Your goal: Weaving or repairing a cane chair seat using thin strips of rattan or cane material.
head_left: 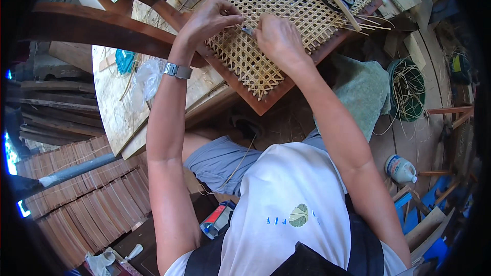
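Pinched narrow, the left hand's grip (212, 18) sits at the cane weave (279, 0), though whether it holds a strand I cannot tell; the right hand (279, 38) closes on a small tool (247, 30). Weave already fills most of the wooden frame (262, 106) over the worktop (115, 110), while loose ends (376, 23) at the right seem unfinished.

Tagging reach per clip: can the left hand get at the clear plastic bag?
Probably yes: the plastic bag lies beside the left forearm, seemingly uncovered; the left hand would need to leave the cane panel.
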Motion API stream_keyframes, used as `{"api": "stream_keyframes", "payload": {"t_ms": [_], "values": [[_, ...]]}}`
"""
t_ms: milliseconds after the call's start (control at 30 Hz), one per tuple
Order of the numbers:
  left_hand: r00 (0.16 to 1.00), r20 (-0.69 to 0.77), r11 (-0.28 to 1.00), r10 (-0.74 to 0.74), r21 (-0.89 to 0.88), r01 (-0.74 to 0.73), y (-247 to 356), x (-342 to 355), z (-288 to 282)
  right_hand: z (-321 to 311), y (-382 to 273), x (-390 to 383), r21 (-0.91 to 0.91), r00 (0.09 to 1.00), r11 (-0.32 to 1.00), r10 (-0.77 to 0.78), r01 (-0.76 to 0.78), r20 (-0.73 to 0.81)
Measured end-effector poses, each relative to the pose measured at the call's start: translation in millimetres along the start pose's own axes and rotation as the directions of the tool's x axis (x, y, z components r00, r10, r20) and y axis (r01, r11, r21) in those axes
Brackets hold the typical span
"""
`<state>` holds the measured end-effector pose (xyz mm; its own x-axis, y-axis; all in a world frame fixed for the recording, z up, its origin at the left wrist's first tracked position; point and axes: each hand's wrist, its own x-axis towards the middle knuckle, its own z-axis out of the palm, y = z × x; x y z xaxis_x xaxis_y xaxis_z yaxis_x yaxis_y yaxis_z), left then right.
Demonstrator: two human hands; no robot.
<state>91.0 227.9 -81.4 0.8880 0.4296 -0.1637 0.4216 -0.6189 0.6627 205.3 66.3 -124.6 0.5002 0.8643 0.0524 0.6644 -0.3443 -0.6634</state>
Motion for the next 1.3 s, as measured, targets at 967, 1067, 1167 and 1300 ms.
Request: {"api": "stream_keyframes", "payload": {"t_ms": [967,1067,1167,1300], "values": [[0.949,-0.194,0.878,0.249,0.46,-0.137,-18,-11,24,-42,14,8,-0.196,0.999,0.981,0.014,-0.007,0.033],[0.886,-0.243,0.918,0.395,0.12,-0.377,16,-7,43,-72,25,-7,-0.18,0.999,0.983,0.041,-0.043,-0.015],[0.991,-0.003,0.977,-0.136,-0.164,0.133,36,-8,34,-45,29,-2,-0.141,0.997,0.988,0.045,-0.054,-0.069],[0.973,-0.206,0.994,0.106,0.05,-0.098,-18,-4,23,-12,9,-1,-0.041,0.998,0.997,-0.06,0.059,-0.033]]}}
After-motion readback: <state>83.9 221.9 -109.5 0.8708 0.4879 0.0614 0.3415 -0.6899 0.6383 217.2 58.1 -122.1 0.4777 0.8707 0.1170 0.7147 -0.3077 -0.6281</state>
